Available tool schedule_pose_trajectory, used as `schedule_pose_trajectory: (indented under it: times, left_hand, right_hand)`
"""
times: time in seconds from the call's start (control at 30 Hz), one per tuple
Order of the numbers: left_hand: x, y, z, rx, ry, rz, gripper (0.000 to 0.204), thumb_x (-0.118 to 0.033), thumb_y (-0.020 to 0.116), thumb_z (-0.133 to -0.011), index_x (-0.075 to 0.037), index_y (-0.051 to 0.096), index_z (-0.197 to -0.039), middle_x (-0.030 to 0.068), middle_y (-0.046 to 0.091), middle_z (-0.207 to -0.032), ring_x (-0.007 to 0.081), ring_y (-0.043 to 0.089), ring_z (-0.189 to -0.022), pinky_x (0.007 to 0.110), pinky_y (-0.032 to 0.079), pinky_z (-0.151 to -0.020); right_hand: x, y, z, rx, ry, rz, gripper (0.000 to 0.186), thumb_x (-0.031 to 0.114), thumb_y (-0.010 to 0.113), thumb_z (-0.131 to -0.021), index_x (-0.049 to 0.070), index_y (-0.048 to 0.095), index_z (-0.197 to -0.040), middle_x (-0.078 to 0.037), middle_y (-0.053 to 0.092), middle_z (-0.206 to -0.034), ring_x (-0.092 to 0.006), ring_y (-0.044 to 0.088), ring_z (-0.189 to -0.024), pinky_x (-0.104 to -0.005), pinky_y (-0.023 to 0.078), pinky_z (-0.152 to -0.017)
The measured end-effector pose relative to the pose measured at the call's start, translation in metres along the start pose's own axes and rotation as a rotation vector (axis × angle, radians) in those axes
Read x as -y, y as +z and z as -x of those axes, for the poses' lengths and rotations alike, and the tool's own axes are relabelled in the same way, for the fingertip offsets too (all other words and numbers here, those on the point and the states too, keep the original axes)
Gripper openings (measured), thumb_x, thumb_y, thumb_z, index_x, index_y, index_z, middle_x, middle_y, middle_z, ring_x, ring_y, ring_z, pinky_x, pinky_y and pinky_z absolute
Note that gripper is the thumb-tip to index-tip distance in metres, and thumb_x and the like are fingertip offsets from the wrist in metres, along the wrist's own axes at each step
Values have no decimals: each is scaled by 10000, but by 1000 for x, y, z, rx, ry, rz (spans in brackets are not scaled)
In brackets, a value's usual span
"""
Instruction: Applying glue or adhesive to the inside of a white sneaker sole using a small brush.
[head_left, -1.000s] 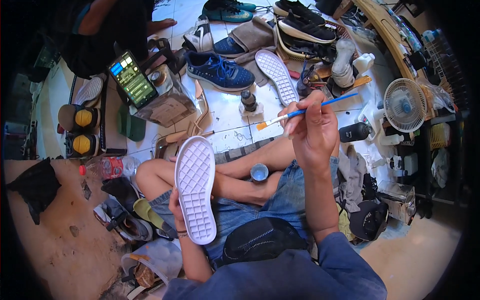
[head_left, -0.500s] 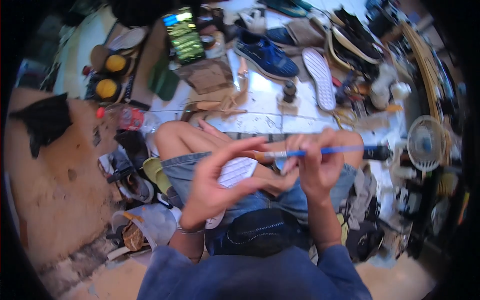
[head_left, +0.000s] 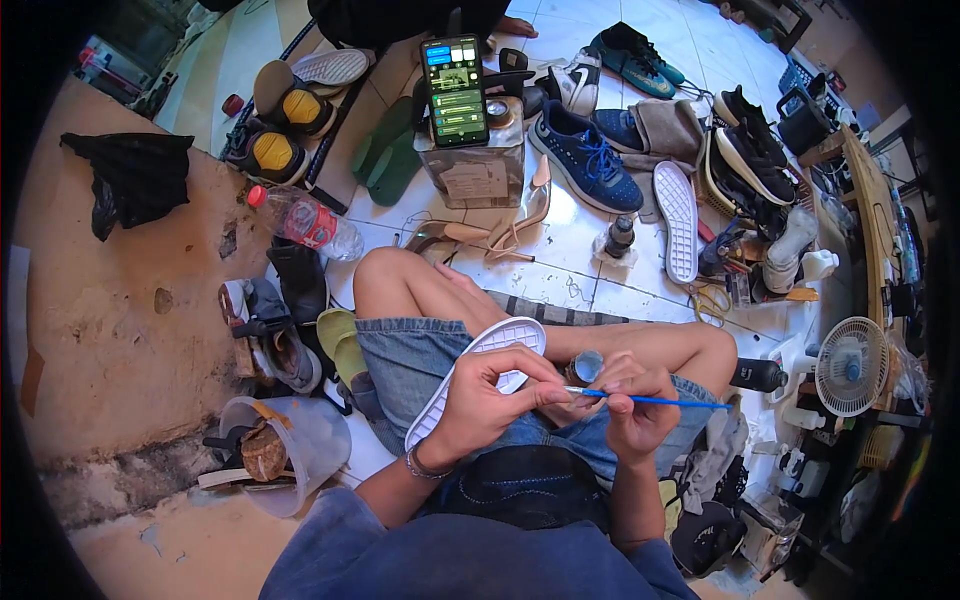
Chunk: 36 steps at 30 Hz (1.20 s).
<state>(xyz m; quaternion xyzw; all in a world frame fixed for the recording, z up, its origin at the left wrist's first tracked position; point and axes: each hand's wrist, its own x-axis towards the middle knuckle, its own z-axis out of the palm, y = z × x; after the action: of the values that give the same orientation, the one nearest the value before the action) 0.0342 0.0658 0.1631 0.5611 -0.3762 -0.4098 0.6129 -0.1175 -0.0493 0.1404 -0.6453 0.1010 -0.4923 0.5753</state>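
Observation:
A slim paintbrush (head_left: 680, 403) with a blue handle lies level across my lap. My right hand (head_left: 637, 405) grips its handle near the metal collar. The thumb and fingertips of my left hand (head_left: 490, 393) are pinched at the bristle end, hiding the bristles. Beneath the left hand, a white shoe sole (head_left: 518, 338) with a patterned face rests on my lap, partly covered. Just beyond my right fingers is a small round tin (head_left: 586, 366), greyish on top.
A phone (head_left: 456, 95) leans upright on a metal can (head_left: 470, 170). Blue sneakers (head_left: 585, 160), another white sole (head_left: 677, 220), a dark bottle (head_left: 620, 236) and strappy sandals (head_left: 490, 235) lie ahead. A clear bin (head_left: 310, 450) stands left, a fan (head_left: 852, 366) right.
My left hand has gone from spread fingers to a pinch at the brush's bristle end. Both hands are lower in view, and the view itself has shifted.

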Motion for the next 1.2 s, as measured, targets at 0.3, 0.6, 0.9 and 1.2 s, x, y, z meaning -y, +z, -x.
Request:
schedule_pose_trajectory:
  times: [0.3, 0.6, 0.9, 1.2]
  left_hand:
    - [8, 13, -9, 13, 59, -65, 130, -80, 767, -844, 13, 725, -925, 82, 711, -867, 137, 647, -792, 272, 495, -730]
    - [3, 20, -6, 303, 161, 87, 183, -106, 758, -864, -6, 605, -878, 36, 626, -843, 125, 583, -795, 257, 466, -730]
    - [-7, 29, -4, 420, 57, 80, 209, -167, 653, -952, -20, 522, -883, 59, 552, -909, 162, 524, -857, 289, 429, -790]
    - [-23, 6, 1, 332, 264, 69, 202, -167, 616, -973, -6, 565, -863, 76, 598, -911, 218, 585, -893, 330, 428, -825]
  right_hand:
    - [3, -19, 1, -81, 44, 38, 261, 219, 683, -952, 21, 524, -894, -103, 646, -708, -194, 595, -629, -351, 457, -690]
    - [14, -36, 0, 44, 171, -191, 315, 281, 682, -950, 28, 512, -875, -104, 639, -686, -205, 602, -629, -374, 444, -710]
    - [12, -40, 0, 8, 147, -162, 331, 337, 654, -962, 63, 490, -872, -83, 614, -623, -191, 573, -558, -373, 430, -686]
    - [-1, -79, 2, -276, 108, -93, 330, 318, 683, -950, 61, 495, -865, -9, 505, -609, -131, 462, -541, -312, 378, -600]
